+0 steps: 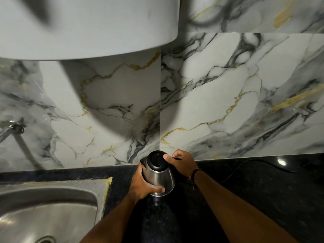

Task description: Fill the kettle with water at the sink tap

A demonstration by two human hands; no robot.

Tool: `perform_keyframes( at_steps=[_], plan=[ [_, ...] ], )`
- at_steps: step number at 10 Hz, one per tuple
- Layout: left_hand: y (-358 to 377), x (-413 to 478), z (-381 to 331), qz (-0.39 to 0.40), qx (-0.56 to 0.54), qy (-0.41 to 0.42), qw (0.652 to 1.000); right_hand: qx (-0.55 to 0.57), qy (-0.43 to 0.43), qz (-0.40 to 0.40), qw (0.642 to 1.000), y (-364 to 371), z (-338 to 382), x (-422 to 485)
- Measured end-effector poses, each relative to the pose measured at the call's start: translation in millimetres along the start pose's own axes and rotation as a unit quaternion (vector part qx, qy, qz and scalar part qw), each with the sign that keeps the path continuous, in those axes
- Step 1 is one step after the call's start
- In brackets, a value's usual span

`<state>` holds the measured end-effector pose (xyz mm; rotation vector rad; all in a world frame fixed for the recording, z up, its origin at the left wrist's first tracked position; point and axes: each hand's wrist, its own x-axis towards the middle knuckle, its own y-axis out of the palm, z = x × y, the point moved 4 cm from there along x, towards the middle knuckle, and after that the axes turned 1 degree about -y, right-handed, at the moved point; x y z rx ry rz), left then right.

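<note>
Both hands grip the kettle (158,178): left (142,185) around body, right (180,161) seemingly on handle.

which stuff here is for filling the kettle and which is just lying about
For the job:
steel kettle with black lid
left hand
right hand
steel sink basin
chrome tap

Just there:
black cord
dark wristband
marble-look wall tiles
</note>
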<state>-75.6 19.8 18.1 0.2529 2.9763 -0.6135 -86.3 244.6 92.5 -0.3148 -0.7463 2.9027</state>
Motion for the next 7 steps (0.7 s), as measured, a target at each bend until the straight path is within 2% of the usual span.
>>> perform_keyframes(
  at_steps=[5, 7],
  plan=[
    [0, -4, -3, 0.013, -0.012, -0.017, 1.000, -0.017, -0.001, 0.001, 1.000, -1, 2, -5],
    [3, -8, -11, 0.039, -0.058, -0.003, 0.998, -0.032, 0.005, -0.006, 0.999, 1, 5, -13]
  ],
)
